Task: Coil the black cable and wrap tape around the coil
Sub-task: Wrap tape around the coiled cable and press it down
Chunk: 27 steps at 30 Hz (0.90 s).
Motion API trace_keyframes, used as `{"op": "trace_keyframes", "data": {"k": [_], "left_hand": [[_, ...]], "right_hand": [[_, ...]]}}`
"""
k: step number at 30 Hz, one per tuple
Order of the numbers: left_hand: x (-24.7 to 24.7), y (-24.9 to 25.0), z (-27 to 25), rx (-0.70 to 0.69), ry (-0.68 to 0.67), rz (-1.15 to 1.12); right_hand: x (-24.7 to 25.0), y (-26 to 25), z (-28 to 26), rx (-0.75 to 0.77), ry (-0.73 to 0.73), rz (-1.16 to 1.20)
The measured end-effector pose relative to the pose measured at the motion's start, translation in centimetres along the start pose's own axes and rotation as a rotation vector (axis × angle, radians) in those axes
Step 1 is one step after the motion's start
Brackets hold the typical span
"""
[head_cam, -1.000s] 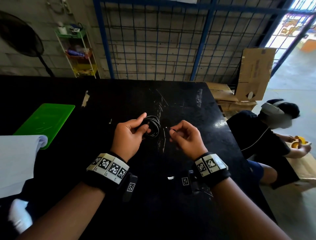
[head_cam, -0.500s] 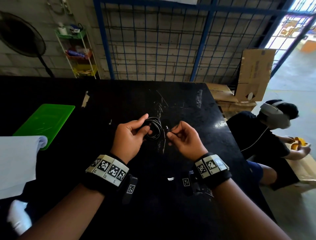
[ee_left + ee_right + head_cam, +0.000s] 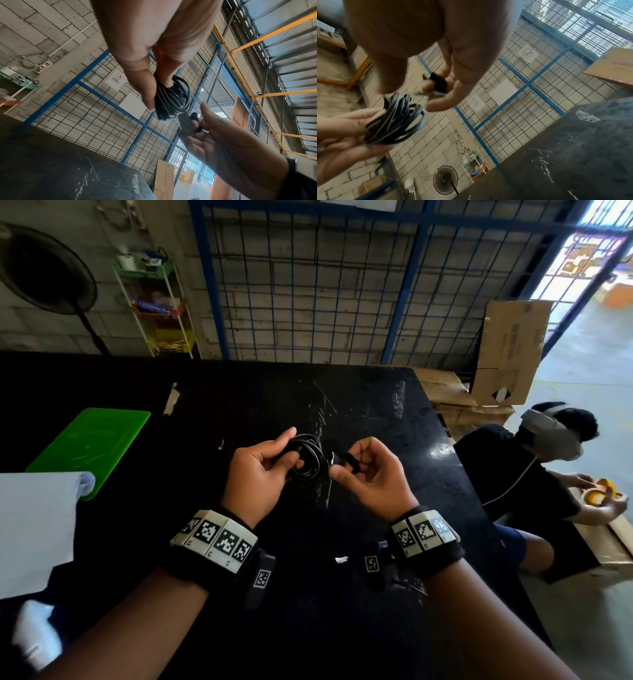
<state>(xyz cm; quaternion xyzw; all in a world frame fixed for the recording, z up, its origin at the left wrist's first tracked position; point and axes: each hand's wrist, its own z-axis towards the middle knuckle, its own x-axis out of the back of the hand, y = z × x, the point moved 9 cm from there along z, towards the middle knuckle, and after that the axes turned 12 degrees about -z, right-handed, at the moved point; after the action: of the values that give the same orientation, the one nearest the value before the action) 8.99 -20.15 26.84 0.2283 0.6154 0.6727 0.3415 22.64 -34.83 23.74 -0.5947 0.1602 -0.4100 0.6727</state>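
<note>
The black cable (image 3: 306,457) is already wound into 1 tight coil and is held in the air above the black surface (image 3: 359,412), not resting on it. The left hand (image 3: 260,474) grips the coil, thumb on one side and fingers (image 3: 169,75) on the other, pinching the turns together at one edge. The right hand (image 3: 368,474) is just beside the coil, on the side away from the left hand, its fingers curled round a small black piece (image 3: 439,83); the view is blurred there, so it is probably the tape strip but could be the cable's end.

Step in hand: start the tape on the coil.

1. Keep the left-hand pinch firm so no turn springs loose.
2. Bring the black piece to the free side of the coil, opposite the pinch.
3. Lay it flat across all turns, then pass it through the coil's centre.
4. Pull it snug before pressing the end down.
</note>
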Motion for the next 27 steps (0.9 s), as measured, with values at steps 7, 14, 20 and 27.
{"op": "trace_keyframes", "data": {"k": [7, 14, 20, 27], "left_hand": [[0.5, 0.2, 0.2, -0.005, 0.029, -0.010], [0.6, 0.0, 0.4, 0.005, 0.058, -0.016], [0.1, 0.3, 0.2, -0.026, 0.028, 0.014], [-0.8, 1.1, -0.1, -0.074, -0.015, 0.063]], "right_hand": [[0.3, 0.6, 0.3, -0.013, -0.042, 0.094], [0.2, -0.2, -0.1, 0.063, -0.066, -0.040], [0.6, -1.0, 0.0, 0.037, -0.023, -0.133], [0.7, -1.0, 0.9, 0.098, -0.011, -0.287]]}}
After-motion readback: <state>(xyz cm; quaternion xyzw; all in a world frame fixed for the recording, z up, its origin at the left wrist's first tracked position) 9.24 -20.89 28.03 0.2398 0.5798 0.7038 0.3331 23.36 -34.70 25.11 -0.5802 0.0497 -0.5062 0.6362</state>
